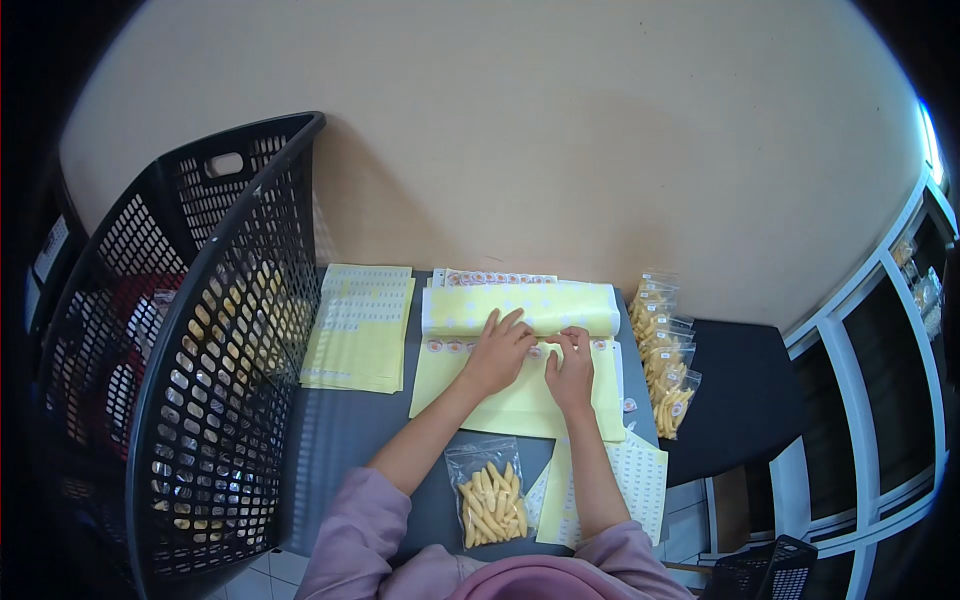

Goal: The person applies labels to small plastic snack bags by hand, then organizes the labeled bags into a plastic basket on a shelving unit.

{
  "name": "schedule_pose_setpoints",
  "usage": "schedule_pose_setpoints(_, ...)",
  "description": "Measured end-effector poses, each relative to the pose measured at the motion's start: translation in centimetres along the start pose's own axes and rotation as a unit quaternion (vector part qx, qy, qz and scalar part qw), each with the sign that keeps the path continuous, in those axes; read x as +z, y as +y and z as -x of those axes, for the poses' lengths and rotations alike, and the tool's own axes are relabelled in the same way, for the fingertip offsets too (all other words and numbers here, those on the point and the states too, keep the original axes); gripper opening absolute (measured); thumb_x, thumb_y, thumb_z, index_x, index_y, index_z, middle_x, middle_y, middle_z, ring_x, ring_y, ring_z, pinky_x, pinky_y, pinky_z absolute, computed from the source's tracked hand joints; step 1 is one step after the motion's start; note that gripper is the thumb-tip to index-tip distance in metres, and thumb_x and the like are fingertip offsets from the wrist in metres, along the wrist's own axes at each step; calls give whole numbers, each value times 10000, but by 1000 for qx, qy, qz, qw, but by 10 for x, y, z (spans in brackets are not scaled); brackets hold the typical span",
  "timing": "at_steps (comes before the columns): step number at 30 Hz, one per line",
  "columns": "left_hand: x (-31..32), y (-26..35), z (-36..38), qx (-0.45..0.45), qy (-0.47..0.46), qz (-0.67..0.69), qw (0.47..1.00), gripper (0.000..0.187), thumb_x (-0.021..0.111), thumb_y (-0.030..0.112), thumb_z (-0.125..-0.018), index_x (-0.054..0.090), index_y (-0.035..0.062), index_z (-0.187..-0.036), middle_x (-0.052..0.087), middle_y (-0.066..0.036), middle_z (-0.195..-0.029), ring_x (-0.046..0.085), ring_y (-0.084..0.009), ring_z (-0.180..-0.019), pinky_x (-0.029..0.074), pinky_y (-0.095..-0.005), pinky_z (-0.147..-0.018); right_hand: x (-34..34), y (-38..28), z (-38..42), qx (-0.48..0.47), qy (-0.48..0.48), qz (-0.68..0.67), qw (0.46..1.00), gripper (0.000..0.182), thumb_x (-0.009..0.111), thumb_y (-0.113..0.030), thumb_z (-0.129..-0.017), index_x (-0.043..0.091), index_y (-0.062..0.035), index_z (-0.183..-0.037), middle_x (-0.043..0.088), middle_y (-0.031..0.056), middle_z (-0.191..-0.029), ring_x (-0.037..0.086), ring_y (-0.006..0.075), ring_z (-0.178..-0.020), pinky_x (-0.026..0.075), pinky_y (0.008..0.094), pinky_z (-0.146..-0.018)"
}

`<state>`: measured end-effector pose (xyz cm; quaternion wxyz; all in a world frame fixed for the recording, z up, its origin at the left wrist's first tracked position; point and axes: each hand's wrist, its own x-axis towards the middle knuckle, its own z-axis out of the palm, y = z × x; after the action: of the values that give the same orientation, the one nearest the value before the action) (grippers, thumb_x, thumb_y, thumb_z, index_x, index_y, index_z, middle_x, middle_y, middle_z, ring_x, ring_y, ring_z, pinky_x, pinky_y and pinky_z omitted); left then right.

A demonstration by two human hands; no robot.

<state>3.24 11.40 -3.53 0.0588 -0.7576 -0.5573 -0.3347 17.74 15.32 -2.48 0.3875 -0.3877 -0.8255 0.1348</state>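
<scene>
A yellow-backed sticker sheet (460, 385) lies on the grey table, its upper part folded over into a loose roll. Round labels (455, 347) run in a row along the fold. My left hand (500, 352) presses on the roll, two fingers stretched over it and the others bent at the fold. Close beside it, my right hand (570, 368) has its fingers bent at the same fold, gripping the sheet around one round label. Whether that label has lifted is too small to tell. Below my hands lies a clear zip bag (490, 500) of pale, finger-shaped pieces.
A large black basket (220, 250) with bagged goods stands at the left. Yellow label sheets (355, 330) lie beside it, and more printed sheets (637, 480) are near my right forearm. Several filled, labelled bags (665, 360) line the table's right edge. A wall rises behind.
</scene>
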Motion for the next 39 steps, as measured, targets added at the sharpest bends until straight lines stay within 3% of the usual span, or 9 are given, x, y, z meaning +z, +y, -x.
schedule_pose_setpoints(7,12,-4,-15,-10,-29,-78,996,142,557,90,-725,590,75,-862,453,-113,-998,321,-319,-1188,184,-556,-1002,10,15,1,22,20,-125,992,319,478,125,-662,578,-46,-912,538,104,-965,563,206,-822,462,286,-674)
schedule_pose_setpoints(11,9,-4,-18,-19,-64,-80,995,118,595,120,-706,594,80,-817,449,-110,-1000,325,-324,-1185,184,-561,-1000,10,21,-1,37,41,-174,983,362,468,121,-670,572,-40,-976,565,93,-951,578,203,-842,458,280,-657)
schedule_pose_setpoints(15,10,-4,-21,-22,-76,-82,994,110,610,128,-696,586,71,-787,445,-107,-998,320,-323,-1187,186,-561,-999,14,27,0,82,45,-231,968,452,469,127,-674,544,-57,-1081,578,64,-1062,577,165,-882,437,248,-632)
schedule_pose_setpoints(19,9,-2,-22,-22,-51,-58,997,78,541,68,-721,581,22,-770,426,-116,-964,326,-306,-1159,194,-563,-989,14,27,0,105,29,-255,961,498,474,128,-670,519,-59,-1129,554,47,-1147,567,149,-902,431,246,-637)
schedule_pose_setpoints(23,11,-4,-23,-28,-68,-75,995,105,568,96,-706,574,17,-775,425,-116,-978,331,-304,-1158,195,-565,-983,15,27,2,107,46,-249,961,485,484,130,-659,541,-56,-1104,573,60,-1060,564,172,-871,434,250,-644)
schedule_pose_setpoints(26,2,-1,-24,-46,-117,-69,990,188,658,167,-661,563,66,-788,419,-110,-997,331,-303,-1161,191,-555,-998,10,22,4,58,70,-144,985,392,546,56,-669,591,-62,-1041,546,74,-914,532,197,-817,413,296,-663)
schedule_pose_setpoints(28,1,-4,-23,-39,-120,-67,990,242,660,217,-656,566,64,-819,420,-116,-1014,320,-310,-1172,185,-553,-1002,3,8,3,-2,46,53,998,258,608,-86,-695,635,-77,-951,470,74,-805,476,217,-791,364,341,-694)
schedule_pose_setpoints(31,1,-9,-19,-25,-116,-58,991,357,656,307,-648,568,59,-889,420,-126,-1051,294,-321,-1197,173,-549,-1008,15,10,6,-7,24,133,991,222,623,-203,-709,647,-102,-906,453,65,-803,436,216,-802,321,356,-721)
schedule_pose_setpoints(39,-8,-11,-17,-9,-156,-69,985,552,686,446,-598,570,59,-974,420,-123,-1085,262,-327,-1226,168,-536,-1017,16,12,2,-7,-18,97,995,146,642,-184,-693,649,-128,-827,464,62,-840,437,230,-832,320,364,-745)
